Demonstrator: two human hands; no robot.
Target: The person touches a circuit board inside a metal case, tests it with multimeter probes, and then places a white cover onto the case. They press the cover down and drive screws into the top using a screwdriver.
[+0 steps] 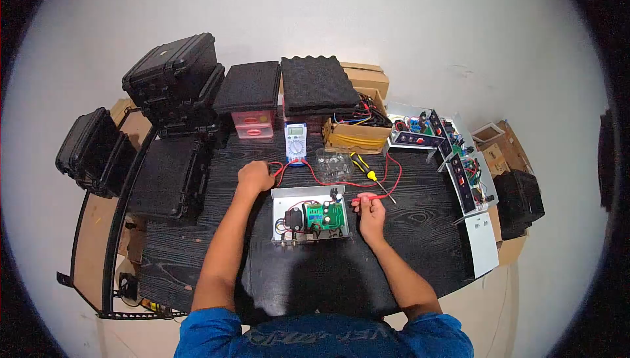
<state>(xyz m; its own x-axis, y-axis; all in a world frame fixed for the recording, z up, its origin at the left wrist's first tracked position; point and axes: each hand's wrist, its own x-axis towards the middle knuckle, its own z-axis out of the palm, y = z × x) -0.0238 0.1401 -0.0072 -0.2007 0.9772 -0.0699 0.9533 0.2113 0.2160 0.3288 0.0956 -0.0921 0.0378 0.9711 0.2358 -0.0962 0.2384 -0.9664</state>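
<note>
On tbl (420, 246), box (356, 137) w/ cables (369, 112); L hand (255, 177) closed on red lead (278, 165), R hand (369, 213) pinching probe (363, 198).

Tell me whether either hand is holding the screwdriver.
No, the screwdriver lies on the black table, beyond the right hand.

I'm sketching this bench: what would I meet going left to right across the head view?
Black case at the table's left, left hand, blue-and-white multimeter, right hand, white panel at the table's right edge.
</note>
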